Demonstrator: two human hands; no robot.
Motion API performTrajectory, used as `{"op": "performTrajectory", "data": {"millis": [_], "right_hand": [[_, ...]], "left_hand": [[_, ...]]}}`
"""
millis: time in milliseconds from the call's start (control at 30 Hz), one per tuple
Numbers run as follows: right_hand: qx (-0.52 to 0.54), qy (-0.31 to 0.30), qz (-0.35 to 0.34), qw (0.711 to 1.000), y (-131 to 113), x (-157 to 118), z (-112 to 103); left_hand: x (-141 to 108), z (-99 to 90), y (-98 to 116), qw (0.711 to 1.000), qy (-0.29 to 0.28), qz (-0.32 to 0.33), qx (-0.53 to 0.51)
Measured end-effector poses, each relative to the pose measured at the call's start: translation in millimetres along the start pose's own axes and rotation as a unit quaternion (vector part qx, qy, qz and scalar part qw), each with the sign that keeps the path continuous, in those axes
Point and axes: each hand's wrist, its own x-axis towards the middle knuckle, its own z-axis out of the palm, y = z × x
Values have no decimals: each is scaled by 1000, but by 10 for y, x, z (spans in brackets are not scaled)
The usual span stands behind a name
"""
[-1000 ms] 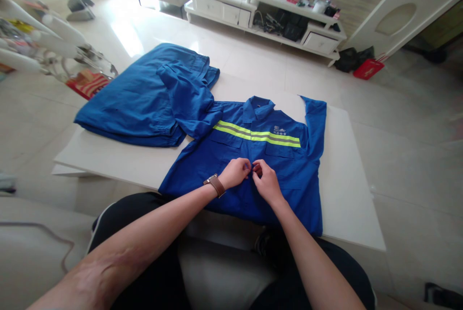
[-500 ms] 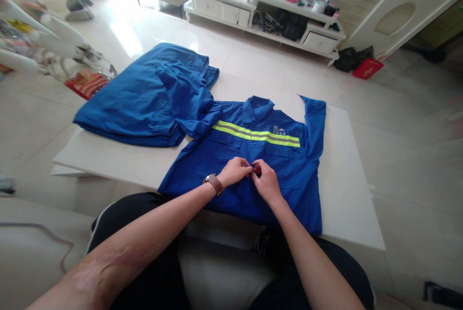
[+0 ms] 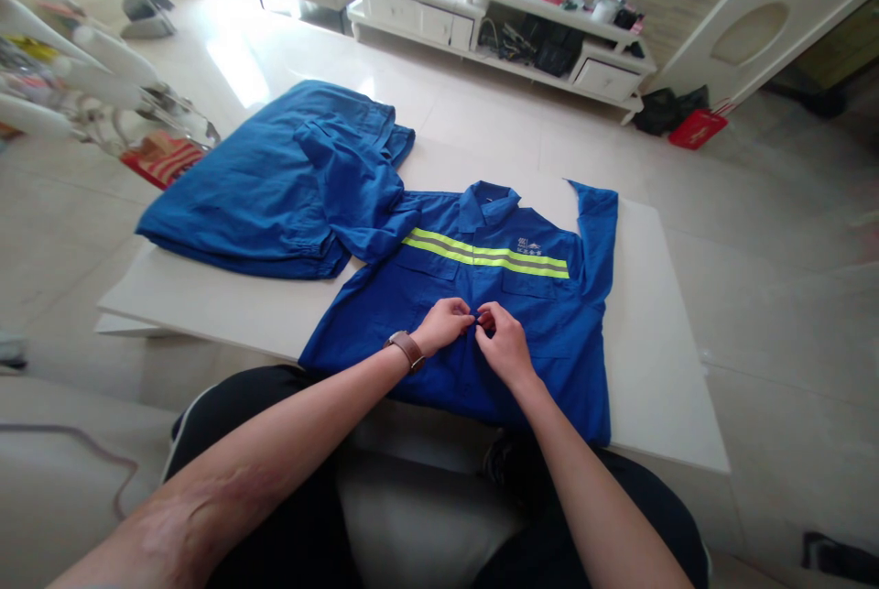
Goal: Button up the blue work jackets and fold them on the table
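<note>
A blue work jacket (image 3: 426, 296) with a yellow-and-grey reflective stripe lies spread face up on the white table (image 3: 663, 332), its collar away from me. My left hand (image 3: 446, 323), with a brown-strapped watch on the wrist, pinches the jacket's front placket below the stripe. Close beside it, my right hand (image 3: 504, 342) has its thumb and fingers curled together on the same front edge. The fingertips nearly meet, and the small bit of cloth or button between them is too small to make out. One sleeve is bent at the right.
Folded blue clothing (image 3: 254, 186) is piled on the table's left part, against the jacket's sleeve. Beyond stand a white TV cabinet (image 3: 426, 21) and a red bag (image 3: 697, 128). A white rack with hanging items (image 3: 110, 58) is at the far left.
The fingers of my right hand have shifted very slightly at the placket. The jacket and the pile lie as before.
</note>
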Motion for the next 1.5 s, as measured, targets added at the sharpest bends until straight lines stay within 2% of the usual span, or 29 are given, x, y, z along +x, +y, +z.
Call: {"op": "performTrajectory", "data": {"millis": [367, 967, 1200, 1500], "right_hand": [[4, 4, 1, 1000, 12, 8, 1], [-21, 12, 16, 1000, -14, 3, -30], [-4, -4, 14, 1000, 9, 4, -28], [-38, -6, 5, 999, 31, 8, -23]], "left_hand": [[-36, 19, 90, 996, 20, -54, -63], [-72, 23, 126, 991, 37, -64, -112], [-64, 11, 109, 989, 27, -50, -135], [-46, 21, 74, 993, 16, -2, -113]]}}
